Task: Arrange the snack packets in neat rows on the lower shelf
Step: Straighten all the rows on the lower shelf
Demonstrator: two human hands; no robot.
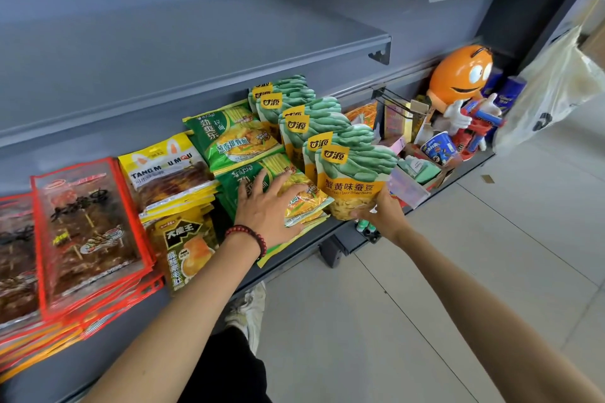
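Snack packets: glossy film pouches are sitting in rows on the lower shelf, a smooth grey metal ledge.
Bean pouches: their tops are cut like green pods above yellow lower halves, and they are standing upright in a file running back toward the shelf wall.
Front bean pouch: it is standing at the shelf's front edge, its clear window showing pale beans.
Right hand: its fingers are curling under and around the bottom of the front bean pouch, gripping it.
Left hand: its fingers are spreading straight and pressing flat on the nearer green noodle packet; a dark red bead bracelet is circling the wrist.
Flat stacks: yellow packets and red-edged clear packets are lying in piles to the left, the leftmost pile running off the picture's edge.
Cardboard tray: it is holding a printed cup and small boxes too jumbled to tell apart; a round orange figure is standing behind it.
Hidden: the left palm is covering much of the noodle packet's print, and the rear bean pouches are showing only their tops.
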